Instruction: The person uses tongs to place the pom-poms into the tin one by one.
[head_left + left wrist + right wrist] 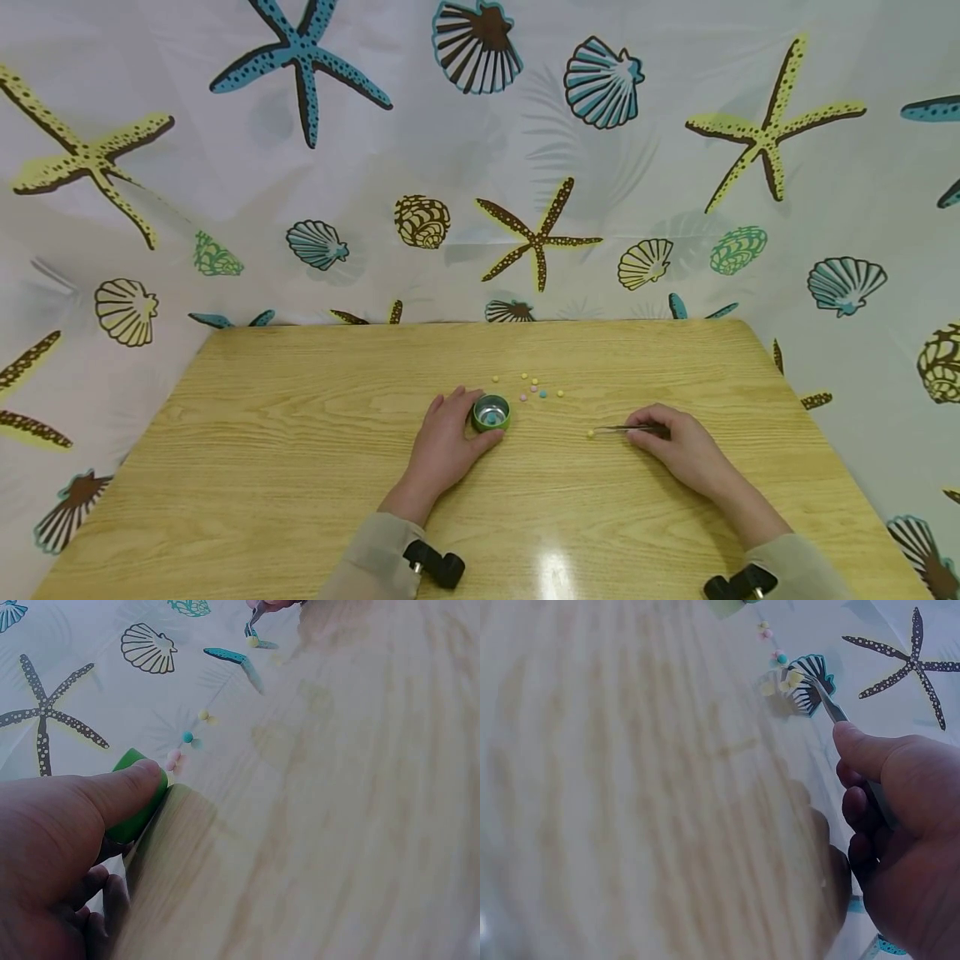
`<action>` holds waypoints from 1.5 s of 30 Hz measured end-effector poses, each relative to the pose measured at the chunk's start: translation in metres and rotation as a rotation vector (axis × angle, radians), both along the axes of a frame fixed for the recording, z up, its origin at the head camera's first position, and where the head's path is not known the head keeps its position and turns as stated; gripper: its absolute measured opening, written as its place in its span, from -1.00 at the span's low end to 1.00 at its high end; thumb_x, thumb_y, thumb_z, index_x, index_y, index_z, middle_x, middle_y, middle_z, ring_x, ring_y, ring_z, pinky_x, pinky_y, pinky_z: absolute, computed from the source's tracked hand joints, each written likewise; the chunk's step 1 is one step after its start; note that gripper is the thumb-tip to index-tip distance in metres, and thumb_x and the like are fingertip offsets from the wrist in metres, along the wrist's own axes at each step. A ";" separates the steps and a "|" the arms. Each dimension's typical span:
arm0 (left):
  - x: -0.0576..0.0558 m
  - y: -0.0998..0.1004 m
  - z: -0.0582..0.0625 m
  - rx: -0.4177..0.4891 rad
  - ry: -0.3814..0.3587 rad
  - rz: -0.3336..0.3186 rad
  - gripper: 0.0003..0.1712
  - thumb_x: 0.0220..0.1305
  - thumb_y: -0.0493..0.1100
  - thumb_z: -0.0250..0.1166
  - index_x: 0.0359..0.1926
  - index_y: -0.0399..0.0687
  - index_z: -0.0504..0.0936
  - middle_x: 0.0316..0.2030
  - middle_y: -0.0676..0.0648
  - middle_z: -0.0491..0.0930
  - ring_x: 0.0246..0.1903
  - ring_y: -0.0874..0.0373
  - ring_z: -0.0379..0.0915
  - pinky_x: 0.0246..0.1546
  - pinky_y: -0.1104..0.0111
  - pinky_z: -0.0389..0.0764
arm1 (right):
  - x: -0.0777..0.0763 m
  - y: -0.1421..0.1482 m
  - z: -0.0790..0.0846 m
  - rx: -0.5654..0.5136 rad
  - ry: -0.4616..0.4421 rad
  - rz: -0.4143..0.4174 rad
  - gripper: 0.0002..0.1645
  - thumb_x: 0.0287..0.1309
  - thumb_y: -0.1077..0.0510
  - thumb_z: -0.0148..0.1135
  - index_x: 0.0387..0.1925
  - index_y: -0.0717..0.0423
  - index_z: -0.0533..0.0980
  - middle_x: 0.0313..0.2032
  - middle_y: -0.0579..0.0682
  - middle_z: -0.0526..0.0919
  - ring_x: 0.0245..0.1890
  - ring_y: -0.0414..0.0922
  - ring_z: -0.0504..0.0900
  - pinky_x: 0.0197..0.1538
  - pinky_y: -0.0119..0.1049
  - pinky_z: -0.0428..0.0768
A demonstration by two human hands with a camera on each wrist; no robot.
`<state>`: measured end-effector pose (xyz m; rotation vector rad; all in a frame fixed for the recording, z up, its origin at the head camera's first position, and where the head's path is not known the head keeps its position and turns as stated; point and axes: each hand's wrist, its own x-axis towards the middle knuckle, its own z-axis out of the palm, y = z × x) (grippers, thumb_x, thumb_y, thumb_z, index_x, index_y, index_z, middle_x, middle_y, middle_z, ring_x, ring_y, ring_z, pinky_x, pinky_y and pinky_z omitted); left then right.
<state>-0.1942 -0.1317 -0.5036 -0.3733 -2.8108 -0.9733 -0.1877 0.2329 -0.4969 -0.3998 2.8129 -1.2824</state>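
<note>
My left hand [447,437] holds a small round green cup [491,429] with a silvery inside, thumb on the near side and fingers on the far side. Something bluish lies at its bottom, too small to make out fully. Over to the right, my right hand [686,450] pinches metal tweezers [831,707] that point left. A yellow bead [590,433] is at their tips. In the left wrist view this yellow bead [253,641] appears at the tips again, while the cup's green wall [144,814] is partly hidden by the thumb.
Several loose beads lie behind and to the right of the cup: a blue bead [543,394], a pink bead [523,397], a yellow bead [560,393] and others. The wooden table [300,500] ends at a printed cloth [360,183] with shells and starfish.
</note>
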 end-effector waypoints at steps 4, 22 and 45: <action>0.000 0.000 -0.001 -0.001 0.006 -0.001 -0.21 0.20 0.12 0.49 0.33 -0.18 0.50 0.25 -0.16 0.53 0.43 -0.12 0.20 0.53 0.03 -0.02 | -0.002 -0.004 0.002 -0.009 0.014 0.001 -0.80 0.35 -0.10 0.29 -0.08 -0.17 0.65 -0.15 -0.21 0.67 -0.17 -0.18 0.59 -0.10 -0.27 0.60; 0.001 -0.001 -0.001 -0.002 -0.011 0.009 -0.21 0.21 0.15 0.47 0.34 -0.14 0.49 0.27 -0.13 0.52 0.44 -0.08 0.18 0.54 0.08 -0.04 | -0.012 -0.038 0.012 -0.060 0.065 -0.013 -0.85 0.35 -0.05 0.30 -0.10 -0.17 0.65 -0.19 -0.20 0.67 -0.28 -0.12 0.54 -0.25 -0.29 0.55; 0.000 -0.002 -0.002 -0.007 -0.003 0.006 -0.22 0.21 0.15 0.47 0.34 -0.14 0.50 0.26 -0.13 0.53 0.43 -0.08 0.19 0.54 0.09 -0.04 | -0.025 -0.089 0.013 -0.139 0.065 -0.014 -0.81 0.32 -0.07 0.34 -0.10 -0.14 0.67 -0.21 -0.17 0.66 -0.32 -0.12 0.52 -0.34 -0.27 0.54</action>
